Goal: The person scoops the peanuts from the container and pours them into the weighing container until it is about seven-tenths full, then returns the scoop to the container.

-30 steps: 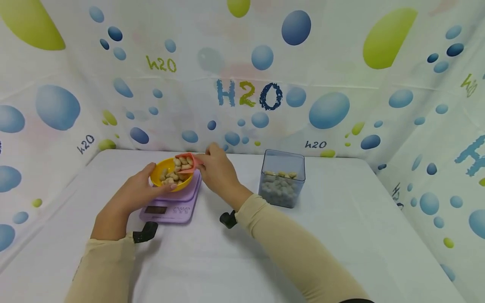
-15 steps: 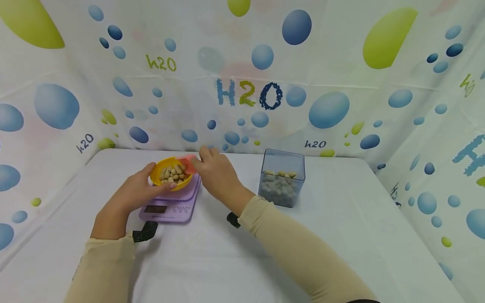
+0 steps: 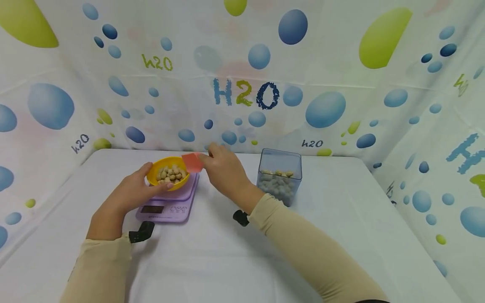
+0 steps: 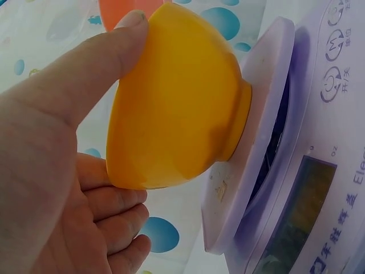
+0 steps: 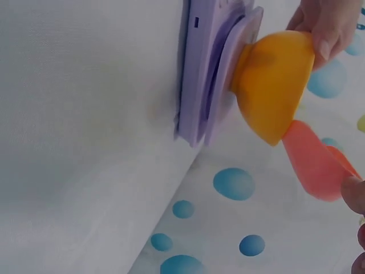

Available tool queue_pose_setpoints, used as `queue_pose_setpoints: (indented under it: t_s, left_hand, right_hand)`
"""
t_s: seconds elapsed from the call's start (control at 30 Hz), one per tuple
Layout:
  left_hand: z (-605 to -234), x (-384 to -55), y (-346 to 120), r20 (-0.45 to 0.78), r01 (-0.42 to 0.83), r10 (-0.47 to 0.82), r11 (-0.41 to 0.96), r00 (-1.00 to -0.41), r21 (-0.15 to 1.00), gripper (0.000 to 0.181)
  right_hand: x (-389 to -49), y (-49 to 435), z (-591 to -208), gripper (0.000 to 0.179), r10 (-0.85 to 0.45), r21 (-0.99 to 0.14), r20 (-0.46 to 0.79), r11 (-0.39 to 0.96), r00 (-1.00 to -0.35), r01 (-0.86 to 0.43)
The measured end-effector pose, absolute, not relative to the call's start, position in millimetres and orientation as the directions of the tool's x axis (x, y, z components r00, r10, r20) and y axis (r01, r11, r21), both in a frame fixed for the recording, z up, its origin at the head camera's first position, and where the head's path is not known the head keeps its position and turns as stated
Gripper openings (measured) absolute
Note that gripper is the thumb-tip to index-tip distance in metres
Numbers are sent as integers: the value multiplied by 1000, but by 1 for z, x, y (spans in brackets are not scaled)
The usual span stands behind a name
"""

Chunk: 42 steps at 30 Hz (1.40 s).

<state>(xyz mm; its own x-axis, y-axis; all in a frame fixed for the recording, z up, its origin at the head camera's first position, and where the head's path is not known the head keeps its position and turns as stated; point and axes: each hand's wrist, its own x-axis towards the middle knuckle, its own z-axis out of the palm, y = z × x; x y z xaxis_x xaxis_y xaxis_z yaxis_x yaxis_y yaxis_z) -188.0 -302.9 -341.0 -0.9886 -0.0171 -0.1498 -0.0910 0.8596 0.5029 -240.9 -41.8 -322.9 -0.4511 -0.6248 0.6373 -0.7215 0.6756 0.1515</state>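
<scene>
A yellow bowl (image 3: 183, 182) of peanuts (image 3: 171, 173) stands on the plate of a purple kitchen scale (image 3: 165, 215). My left hand (image 3: 133, 190) holds the bowl from the left, thumb at the near rim and fingers at the far side. In the left wrist view the bowl's foot (image 4: 235, 128) meets the scale plate. My right hand (image 3: 227, 173) grips a coral-red scoop (image 3: 192, 163) just at the bowl's right rim. Seen from the right wrist, the scoop (image 5: 315, 165) is tilted with its lip against the rim; its inside is mostly hidden.
A clear bluish square container (image 3: 281, 160), partly filled with peanuts, stands right of my right hand. A white cloth (image 3: 212, 265) covers the table, and a bubble-printed backdrop (image 3: 182, 97) rises behind and at both sides.
The scoop, full of peanuts a second ago, has tipped over the bowl and drawn back to its right rim. More peanuts lie in the bowl. My left hand keeps its hold.
</scene>
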Motion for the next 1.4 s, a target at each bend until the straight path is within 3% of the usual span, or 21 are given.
queue_pose_setpoints:
  t_s: [0.27, 0.57, 0.73, 0.97, 1.4]
  left_hand:
    - [-343, -191, -298, -116, -48, 12, 864, -993, 501, 118]
    - [-333, -191, -283, 7, 31, 33, 844, -999, 535, 107]
    - [-322, -195, -261, 93, 115, 74, 811, -993, 574, 97]
    - [-304, -207, -216, 93, 155, 124, 803, -988, 575, 95]
    - [-325, -234, -121, 168, 334, 295, 713, -941, 616, 88]
  right_hand:
    - [-245, -11, -314, 26, -547, -51, 638, 673, -542, -738]
    - [-247, 66, -288, 29, -503, -168, 607, 676, -616, -717]
    - [-248, 116, -278, 29, -480, -135, 613, 719, -627, -682]
    - [-246, 163, -277, 26, -481, -63, 636, 746, -603, -662]
    - [-255, 176, -291, 19, -576, 59, 510, 765, -639, -642]
